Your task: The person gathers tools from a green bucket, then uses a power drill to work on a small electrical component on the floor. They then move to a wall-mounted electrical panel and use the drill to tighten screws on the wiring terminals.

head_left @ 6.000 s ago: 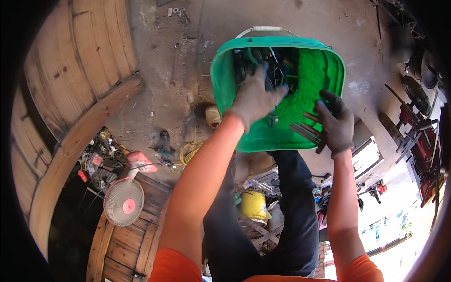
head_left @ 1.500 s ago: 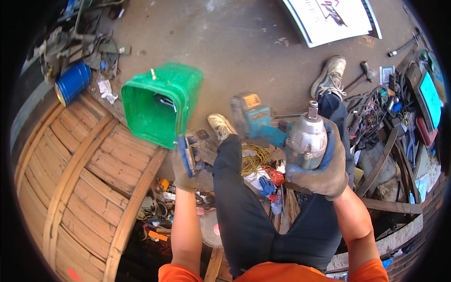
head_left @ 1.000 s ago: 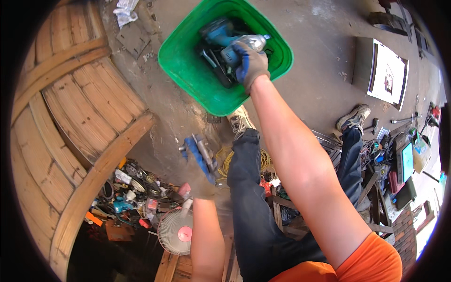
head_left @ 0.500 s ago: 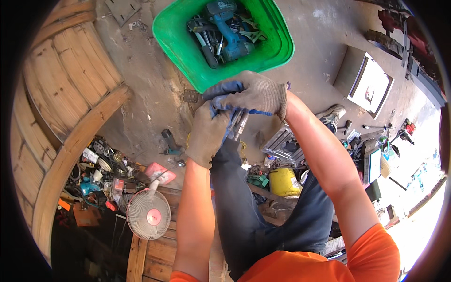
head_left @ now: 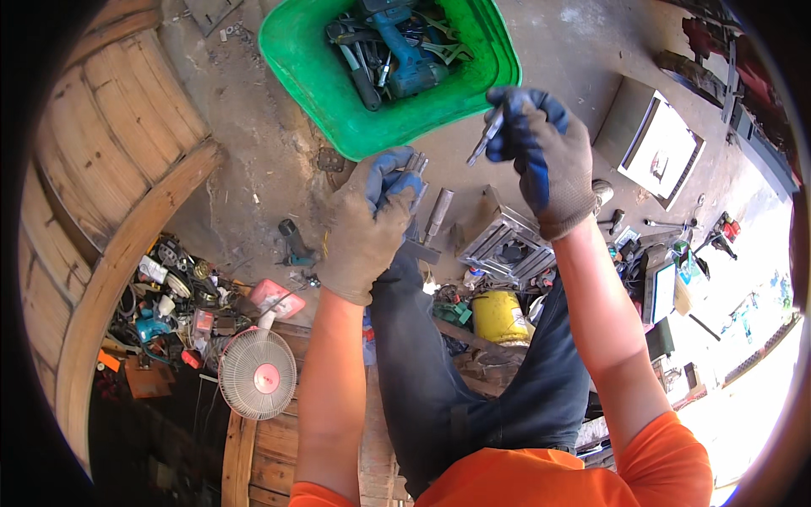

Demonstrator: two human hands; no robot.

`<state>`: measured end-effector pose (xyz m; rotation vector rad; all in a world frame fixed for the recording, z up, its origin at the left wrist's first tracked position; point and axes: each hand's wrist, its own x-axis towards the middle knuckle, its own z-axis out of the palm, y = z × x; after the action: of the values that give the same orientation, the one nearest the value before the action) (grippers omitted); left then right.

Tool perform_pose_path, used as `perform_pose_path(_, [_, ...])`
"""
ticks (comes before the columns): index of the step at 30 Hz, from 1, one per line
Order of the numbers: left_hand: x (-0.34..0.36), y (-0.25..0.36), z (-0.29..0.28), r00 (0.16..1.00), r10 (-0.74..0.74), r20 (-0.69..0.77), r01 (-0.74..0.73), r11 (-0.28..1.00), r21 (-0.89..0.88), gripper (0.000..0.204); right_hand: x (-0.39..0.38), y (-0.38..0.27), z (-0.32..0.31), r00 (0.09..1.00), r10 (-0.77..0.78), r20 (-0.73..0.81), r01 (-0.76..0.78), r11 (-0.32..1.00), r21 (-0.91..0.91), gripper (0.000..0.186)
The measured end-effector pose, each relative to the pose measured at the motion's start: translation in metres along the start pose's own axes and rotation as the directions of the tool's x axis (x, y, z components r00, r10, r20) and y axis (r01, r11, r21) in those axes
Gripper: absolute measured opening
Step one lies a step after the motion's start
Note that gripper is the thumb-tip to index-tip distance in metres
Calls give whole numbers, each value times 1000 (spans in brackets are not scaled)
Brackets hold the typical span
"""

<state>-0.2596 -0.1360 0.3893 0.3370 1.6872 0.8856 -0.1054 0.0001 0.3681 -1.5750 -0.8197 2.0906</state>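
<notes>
Metal pieces (head_left: 417,162) at mid-frame: sit clamped in the left hand (head_left: 370,211), with fingers curled around them and ends exposed above the grip. At upper centre, inside the green bucket (head_left: 359,139), a teal power tool (head_left: 410,63) among hand tools (head_left: 363,80). Farther right, a slim metal rod (head_left: 486,139): points down and left, pinched in the right hand (head_left: 551,152), with fingers bent in.

A pink-centred fan (head_left: 258,373) is left of a yellow bucket (head_left: 497,318).
</notes>
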Motion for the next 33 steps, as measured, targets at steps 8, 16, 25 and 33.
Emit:
perform_pose_path(8, [7,1,-4,994,-18,104,29,994,-104,29,-29,30,2,935,326,138,-304,940,-157,20])
perform_pose_path(16, [6,-5,1,993,92,80,-97,993,64,26,-42,24,3,871,458,180,-444,889,-115,18])
perform_pose_path(25, [16,-1,23,987,129,-93,-133,990,-43,21,-52,28,20,898,401,180,-412,911,25,14])
perform_pose_path(33, [71,-17,14,967,254,-23,-248,958,141,20,2,63,16,948,268,171,-234,952,-196,23])
